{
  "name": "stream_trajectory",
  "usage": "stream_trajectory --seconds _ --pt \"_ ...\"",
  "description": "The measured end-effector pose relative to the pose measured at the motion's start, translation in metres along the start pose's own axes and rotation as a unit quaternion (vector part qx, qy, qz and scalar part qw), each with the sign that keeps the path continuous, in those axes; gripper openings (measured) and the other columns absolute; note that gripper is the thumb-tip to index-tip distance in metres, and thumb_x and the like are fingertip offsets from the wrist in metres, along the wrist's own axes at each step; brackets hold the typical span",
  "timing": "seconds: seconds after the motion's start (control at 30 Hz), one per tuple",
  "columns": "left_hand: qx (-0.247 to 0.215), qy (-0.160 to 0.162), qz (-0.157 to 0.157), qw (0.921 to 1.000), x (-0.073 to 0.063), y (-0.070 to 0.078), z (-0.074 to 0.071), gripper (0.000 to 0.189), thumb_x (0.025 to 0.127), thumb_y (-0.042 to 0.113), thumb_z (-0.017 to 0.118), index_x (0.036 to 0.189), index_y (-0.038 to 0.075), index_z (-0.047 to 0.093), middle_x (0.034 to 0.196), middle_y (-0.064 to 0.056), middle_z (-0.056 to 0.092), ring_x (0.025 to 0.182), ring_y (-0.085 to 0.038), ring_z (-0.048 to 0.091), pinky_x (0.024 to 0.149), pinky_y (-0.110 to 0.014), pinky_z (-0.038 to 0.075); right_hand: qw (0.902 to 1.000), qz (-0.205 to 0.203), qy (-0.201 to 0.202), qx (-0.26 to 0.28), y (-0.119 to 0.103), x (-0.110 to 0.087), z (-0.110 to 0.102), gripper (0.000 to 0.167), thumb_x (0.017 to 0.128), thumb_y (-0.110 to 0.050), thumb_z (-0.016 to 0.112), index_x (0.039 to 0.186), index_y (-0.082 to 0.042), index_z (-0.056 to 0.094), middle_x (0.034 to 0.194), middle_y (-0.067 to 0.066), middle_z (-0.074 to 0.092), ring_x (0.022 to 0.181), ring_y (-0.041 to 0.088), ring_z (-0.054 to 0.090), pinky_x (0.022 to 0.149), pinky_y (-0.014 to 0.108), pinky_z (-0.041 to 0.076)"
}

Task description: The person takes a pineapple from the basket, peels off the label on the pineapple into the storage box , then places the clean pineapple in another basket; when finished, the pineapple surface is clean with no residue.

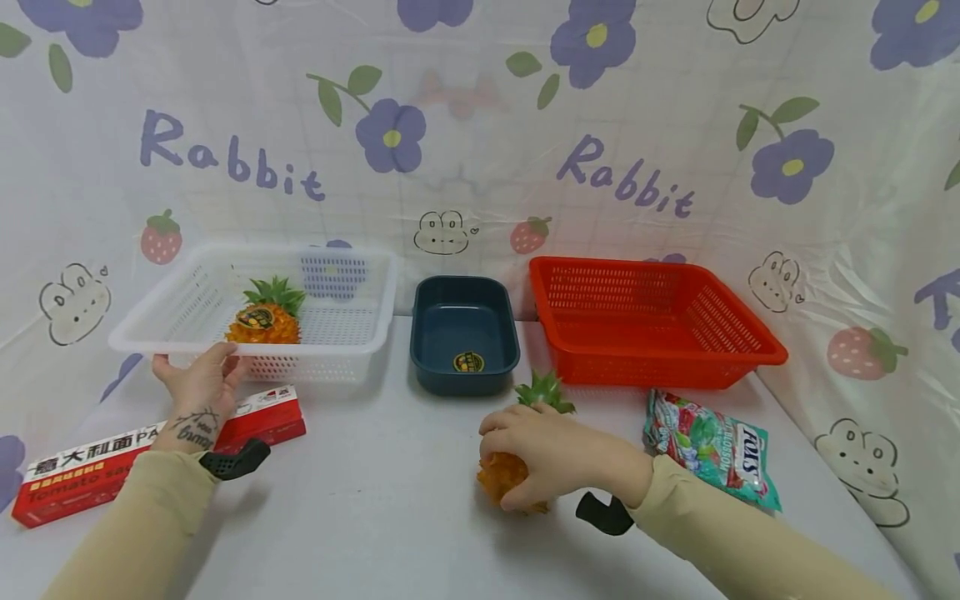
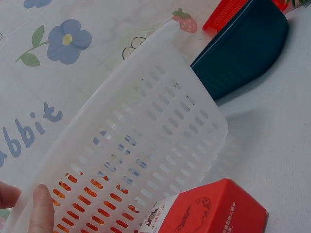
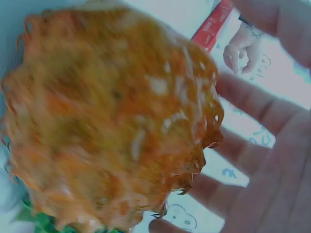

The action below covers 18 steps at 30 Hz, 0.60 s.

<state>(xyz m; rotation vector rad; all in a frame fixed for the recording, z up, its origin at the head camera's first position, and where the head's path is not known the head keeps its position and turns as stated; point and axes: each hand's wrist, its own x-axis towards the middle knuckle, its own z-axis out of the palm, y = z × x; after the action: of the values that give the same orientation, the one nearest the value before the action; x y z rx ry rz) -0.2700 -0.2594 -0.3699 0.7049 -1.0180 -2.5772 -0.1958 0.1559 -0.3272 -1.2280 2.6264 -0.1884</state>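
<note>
At the left, my left hand grips the front rim of a white perforated basket. Inside that basket lies a small pineapple with a dark round label; its orange skin shows through the slots in the left wrist view. Toward the middle of the table, my right hand holds a second pineapple, with the fingers curled over its body and its green crown pointing away from me. Its bumpy orange skin fills much of the right wrist view.
A dark blue basin with a round label stands between the white basket and a red perforated basket. A red tomato sauce pasta box lies below my left wrist. At the right lies a teal candy bag.
</note>
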Motion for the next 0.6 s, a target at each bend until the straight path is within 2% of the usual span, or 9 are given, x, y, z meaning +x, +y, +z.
stream_trajectory --seconds 0.13,0.23,0.33,0.47,0.53,0.6 --pt "-0.002 0.003 0.002 1.0 0.0003 -0.0006 -0.0001 0.098 0.076 0.0 0.072 0.13 0.051 0.008 0.118 0.011 0.036 0.111 -0.019 0.04 0.072 -0.03 0.056 0.9992 0.011 0.036 0.015 -0.0002 0.0006 0.0014 0.033 0.076 -0.035 0.071 0.104 -0.02 0.062 0.121 -0.002 0.054 0.109 0.016 0.048 0.091 0.042 0.043" --pt "-0.002 0.006 0.004 1.0 0.001 -0.0014 0.0004 0.097 0.076 0.0 0.072 0.129 0.051 0.01 0.119 0.011 0.035 0.109 -0.019 0.041 0.072 -0.03 0.056 0.9967 0.042 0.063 0.028 0.0002 0.0004 0.001 0.035 0.075 -0.036 0.073 0.104 -0.018 0.062 0.116 -0.002 0.055 0.102 0.016 0.049 0.084 0.037 0.046" --pt "-0.002 0.005 0.005 1.0 0.0013 -0.0019 0.0011 0.097 0.076 0.0 0.072 0.129 0.052 0.01 0.119 0.011 0.035 0.11 -0.019 0.042 0.072 -0.03 0.056 0.9865 0.128 0.091 0.044 -0.001 0.0012 -0.0002 0.045 0.072 -0.04 0.075 0.106 -0.017 0.06 0.111 0.0 0.055 0.096 0.018 0.049 0.077 0.037 0.048" --pt "-0.012 -0.001 0.01 0.9999 0.0015 -0.0024 0.0014 0.097 0.076 -0.002 0.071 0.129 0.052 0.01 0.121 0.01 0.036 0.116 -0.02 0.041 0.073 -0.032 0.056 0.963 0.247 0.096 0.05 -0.0044 0.0047 -0.0003 0.067 0.066 -0.053 0.075 0.118 -0.015 0.056 0.113 0.007 0.053 0.097 0.026 0.049 0.074 0.042 0.05" --pt "-0.016 -0.001 0.014 0.9998 0.0015 -0.0027 0.0012 0.096 0.076 -0.003 0.07 0.128 0.052 0.011 0.121 0.01 0.036 0.117 -0.02 0.041 0.072 -0.032 0.056 0.9563 0.275 0.082 0.055 -0.0061 0.007 0.0011 0.079 0.064 -0.059 0.073 0.125 -0.014 0.052 0.118 0.012 0.05 0.102 0.032 0.047 0.075 0.046 0.05" --pt "-0.016 0.0 0.016 0.9997 0.0016 -0.0028 0.001 0.096 0.077 -0.003 0.07 0.129 0.052 0.011 0.12 0.01 0.037 0.117 -0.02 0.041 0.072 -0.032 0.056 0.955 0.285 0.065 0.054 -0.0076 0.0096 0.0036 0.088 0.062 -0.064 0.071 0.13 -0.014 0.048 0.121 0.014 0.048 0.105 0.036 0.046 0.076 0.047 0.05"
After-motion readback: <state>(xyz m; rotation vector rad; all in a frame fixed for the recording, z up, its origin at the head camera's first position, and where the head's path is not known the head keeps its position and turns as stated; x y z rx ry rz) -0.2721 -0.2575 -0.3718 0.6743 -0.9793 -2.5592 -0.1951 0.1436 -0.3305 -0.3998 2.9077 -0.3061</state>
